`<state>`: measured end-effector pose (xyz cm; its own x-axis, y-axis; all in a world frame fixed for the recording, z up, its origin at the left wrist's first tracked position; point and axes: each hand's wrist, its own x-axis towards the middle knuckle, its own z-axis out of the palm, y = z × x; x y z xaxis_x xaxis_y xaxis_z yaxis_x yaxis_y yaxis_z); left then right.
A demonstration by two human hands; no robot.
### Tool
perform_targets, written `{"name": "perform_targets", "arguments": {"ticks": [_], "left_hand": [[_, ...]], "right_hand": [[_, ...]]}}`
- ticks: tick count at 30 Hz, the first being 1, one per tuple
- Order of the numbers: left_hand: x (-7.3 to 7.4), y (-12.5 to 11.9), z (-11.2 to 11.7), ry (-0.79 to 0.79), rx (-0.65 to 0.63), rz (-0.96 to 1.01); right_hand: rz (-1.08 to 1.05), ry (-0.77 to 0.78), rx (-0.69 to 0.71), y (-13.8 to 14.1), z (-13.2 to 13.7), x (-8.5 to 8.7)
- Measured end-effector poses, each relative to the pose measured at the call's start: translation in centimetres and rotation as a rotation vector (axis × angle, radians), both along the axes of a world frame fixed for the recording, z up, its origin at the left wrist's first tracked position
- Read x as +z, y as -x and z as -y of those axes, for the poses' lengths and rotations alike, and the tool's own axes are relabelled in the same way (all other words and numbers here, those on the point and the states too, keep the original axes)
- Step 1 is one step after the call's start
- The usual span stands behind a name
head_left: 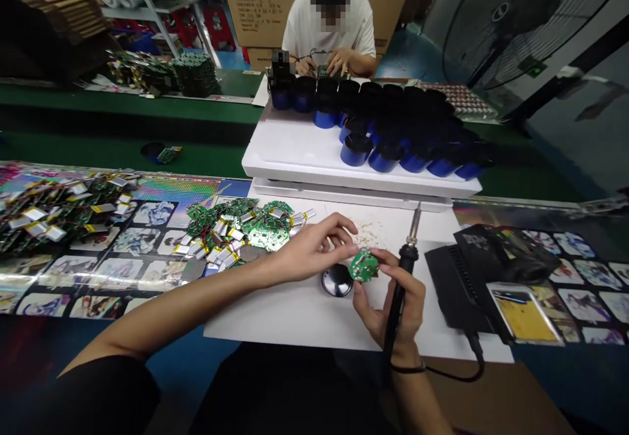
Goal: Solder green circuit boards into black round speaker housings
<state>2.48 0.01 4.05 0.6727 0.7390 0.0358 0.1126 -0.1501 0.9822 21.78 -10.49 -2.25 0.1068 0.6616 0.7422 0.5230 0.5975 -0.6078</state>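
Note:
A small round green circuit board (pixel 363 265) is held up between my two hands over a white work sheet (pixel 275 310). My left hand (pixel 322 246) comes in from the left, its thumb and fingertips closed at the board's upper left edge. On the other side, my right hand (pixel 400 297) grips the board's right and lower edges with its fingertips. A soldering iron (pixel 407 258) with a black handle also rests in my right hand, its metal tip pointing up and away. Just below and behind the board lies a round, shiny black part (pixel 337 280), partly covered.
Circuit boards with silver battery cells (pixel 236 225) are piled left of my hands; a bigger pile (pixel 63 212) lies farther left. Blue-and-black round housings (pixel 356 150) fill a white foam tray (pixel 289 150) ahead. A black soldering station (pixel 462 284) stands right. Across the bench sits a person (pixel 329 35).

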Motion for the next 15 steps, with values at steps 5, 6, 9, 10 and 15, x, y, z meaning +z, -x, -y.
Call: {"name": "perform_targets", "arguments": {"ticks": [5,6,9,10,15], "left_hand": [[-1.1,2.4,-0.1,-0.194,-0.232,-0.186],[-1.7,2.7,0.1,-0.218,-0.299,-0.195],[-3.6,2.8,1.0,-0.272,-0.402,-0.168],[-4.2,2.7,1.2,-0.288,-0.403,-0.173],[-5.0,1.9,1.7,-0.506,-0.153,-0.348]], "right_hand": [[-0.087,0.109,-0.047,-1.9,1.1,-1.2],[-0.098,0.141,-0.045,-2.2,1.3,-1.4],[-0.080,0.185,-0.046,-2.7,1.8,-1.9],[-0.056,0.178,-0.052,-2.8,1.8,-1.9],[0.069,0.153,-0.044,-2.6,1.7,-1.5]]}}
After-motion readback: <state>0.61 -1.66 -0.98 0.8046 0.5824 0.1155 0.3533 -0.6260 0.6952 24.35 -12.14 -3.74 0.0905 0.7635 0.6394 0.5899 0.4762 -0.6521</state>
